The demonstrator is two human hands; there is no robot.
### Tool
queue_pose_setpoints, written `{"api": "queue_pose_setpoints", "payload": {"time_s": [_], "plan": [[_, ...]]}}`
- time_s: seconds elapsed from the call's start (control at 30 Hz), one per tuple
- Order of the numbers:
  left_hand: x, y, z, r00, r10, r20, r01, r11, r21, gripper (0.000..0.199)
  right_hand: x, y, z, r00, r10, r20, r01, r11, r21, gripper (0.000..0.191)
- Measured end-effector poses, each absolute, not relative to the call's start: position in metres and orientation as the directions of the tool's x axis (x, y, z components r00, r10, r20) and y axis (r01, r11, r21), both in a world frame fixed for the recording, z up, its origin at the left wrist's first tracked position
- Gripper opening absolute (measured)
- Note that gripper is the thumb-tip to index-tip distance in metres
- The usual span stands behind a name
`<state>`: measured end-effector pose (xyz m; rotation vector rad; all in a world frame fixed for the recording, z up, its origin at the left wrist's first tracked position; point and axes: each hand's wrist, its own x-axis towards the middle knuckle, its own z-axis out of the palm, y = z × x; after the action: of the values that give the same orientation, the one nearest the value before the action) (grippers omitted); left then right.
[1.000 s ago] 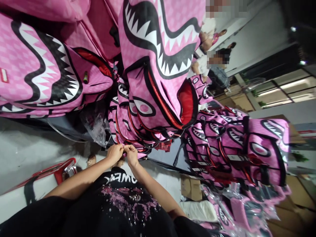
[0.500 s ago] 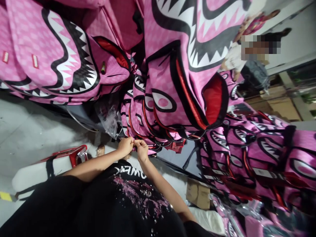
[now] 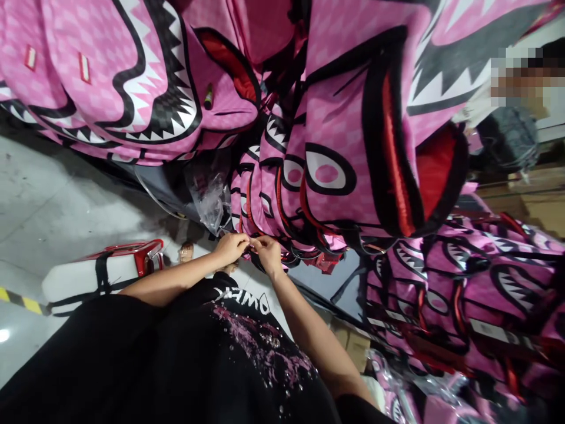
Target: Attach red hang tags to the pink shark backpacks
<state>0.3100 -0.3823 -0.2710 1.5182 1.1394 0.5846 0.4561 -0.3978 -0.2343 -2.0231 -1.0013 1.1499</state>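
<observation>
My left hand (image 3: 232, 247) and my right hand (image 3: 268, 253) meet fingertip to fingertip just in front of my black shirt (image 3: 176, 359). Both are pinched closed on something small that I cannot make out. They are at the lower edge of a row of pink shark-face backpacks (image 3: 253, 203). A larger pink backpack (image 3: 339, 129) with an open, red-lined pocket rises beyond my right hand. Crumpled clear plastic (image 3: 212, 200) lies just beyond my left hand.
More pink backpacks (image 3: 154, 76) fill the upper left, and others (image 3: 436, 282) are stacked at the right. A white padded stool (image 3: 77, 280) with a red frame is at the left. A cardboard box (image 3: 353, 344) sits low on the right. Another person is partly visible at the upper right.
The view has shifted, and the large backpack looks closer. My hands remain together with fingers pinched, slightly farther right in the picture.
</observation>
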Motion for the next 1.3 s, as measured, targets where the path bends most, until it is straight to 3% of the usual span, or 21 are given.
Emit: {"api": "queue_pose_setpoints", "payload": {"time_s": [0.1, 0.2, 0.43, 0.67, 1.03, 1.3], "plan": [[0.302, -0.378, -0.272, 0.411, 0.893, -0.185, 0.286, 0.066, 0.956, 0.019, 0.459, -0.39, -0.221, 0.233, 0.899, -0.37, 0.558, -0.435, -0.707, 0.013], [0.295, -0.372, -0.275, 0.441, 0.882, -0.167, 0.209, 0.08, 0.975, 0.017, 0.459, -0.384, -0.218, 0.035, 0.904, -0.426, 0.667, -0.339, -0.663, 0.012], [0.297, -0.362, -0.286, 0.489, 0.859, -0.151, 0.003, 0.172, 0.985, 0.012, 0.468, -0.378, -0.221, -0.062, 0.823, -0.564, 0.507, -0.461, -0.728, 0.036], [0.299, -0.359, -0.291, 0.454, 0.884, -0.11, -0.005, 0.126, 0.992, 0.01, 0.469, -0.376, -0.214, -0.039, 0.777, -0.628, 0.396, -0.565, -0.724, 0.049], [0.304, -0.359, -0.293, 0.543, 0.823, -0.165, 0.181, 0.078, 0.98, 0.023, 0.472, -0.378, -0.218, -0.025, 0.8, -0.599, 0.508, -0.506, -0.697, 0.038], [0.302, -0.36, -0.29, 0.521, 0.824, -0.223, 0.185, 0.146, 0.972, 0.016, 0.478, -0.38, -0.226, -0.036, 0.798, -0.601, 0.557, -0.483, -0.675, 0.043]]}}
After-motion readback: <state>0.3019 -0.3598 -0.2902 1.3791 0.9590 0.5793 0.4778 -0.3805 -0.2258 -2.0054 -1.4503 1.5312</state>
